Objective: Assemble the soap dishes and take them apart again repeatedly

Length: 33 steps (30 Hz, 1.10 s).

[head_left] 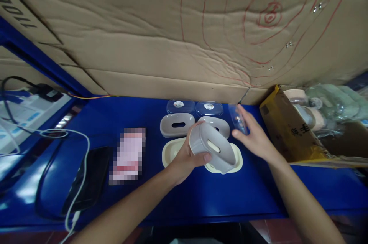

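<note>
My left hand [185,159] grips a grey oval tray insert with a slot [212,146], tilted above a cream oval base [237,159]. A second cream base [171,151] lies to its left. Behind them rest two more grey slotted inserts [177,125] [220,125] and two clear lids with round stickers [180,106] [209,108]. My right hand [253,136] holds a third clear lid [238,119] by its edge, lifted and tilted just right of the lids.
The blue table [201,194] backs onto a cardboard wall [184,37]. An open cardboard box [290,132] with bagged parts stands at right. A blurred card [129,155], a dark phone [92,178] and white cable [83,159] lie at left.
</note>
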Each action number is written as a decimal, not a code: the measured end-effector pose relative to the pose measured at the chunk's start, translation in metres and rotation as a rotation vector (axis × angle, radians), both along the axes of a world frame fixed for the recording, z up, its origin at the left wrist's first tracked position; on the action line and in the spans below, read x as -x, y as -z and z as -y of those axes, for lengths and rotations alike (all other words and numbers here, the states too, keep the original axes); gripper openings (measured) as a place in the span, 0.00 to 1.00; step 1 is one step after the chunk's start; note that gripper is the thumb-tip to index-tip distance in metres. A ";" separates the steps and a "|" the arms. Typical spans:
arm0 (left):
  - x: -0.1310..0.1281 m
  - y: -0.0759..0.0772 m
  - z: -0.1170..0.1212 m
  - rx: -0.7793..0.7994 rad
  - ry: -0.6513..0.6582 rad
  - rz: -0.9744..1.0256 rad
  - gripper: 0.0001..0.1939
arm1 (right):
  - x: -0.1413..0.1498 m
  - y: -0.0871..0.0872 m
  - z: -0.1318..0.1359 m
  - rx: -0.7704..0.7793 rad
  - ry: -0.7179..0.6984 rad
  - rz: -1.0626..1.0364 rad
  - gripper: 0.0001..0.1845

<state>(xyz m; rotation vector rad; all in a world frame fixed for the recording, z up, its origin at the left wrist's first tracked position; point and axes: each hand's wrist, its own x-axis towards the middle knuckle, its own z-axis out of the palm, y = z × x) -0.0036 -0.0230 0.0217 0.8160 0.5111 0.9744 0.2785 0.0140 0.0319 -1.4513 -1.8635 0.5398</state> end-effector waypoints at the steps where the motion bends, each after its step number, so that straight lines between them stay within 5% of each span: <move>1: 0.000 0.000 0.000 0.014 0.006 0.006 0.57 | -0.009 0.001 -0.013 -0.034 0.113 0.107 0.60; 3: -0.001 0.000 0.000 0.044 0.025 0.019 0.56 | -0.028 0.005 -0.038 -0.027 0.273 0.311 0.62; 6: -0.002 0.003 0.003 0.078 0.086 0.048 0.55 | -0.051 0.015 -0.070 0.024 0.308 0.613 0.60; 15: -0.008 0.012 0.009 0.123 0.151 0.103 0.53 | -0.065 0.048 -0.106 0.037 -0.022 0.648 0.46; 27: -0.007 0.009 0.006 0.097 0.200 0.060 0.52 | -0.054 0.045 -0.103 0.052 -0.063 0.523 0.37; 30: -0.006 0.008 0.006 0.097 0.193 0.077 0.52 | -0.043 0.031 -0.096 0.031 -0.041 0.504 0.31; 33: -0.004 0.008 0.006 0.096 0.163 0.092 0.53 | -0.029 0.003 -0.060 -0.066 -0.004 0.402 0.30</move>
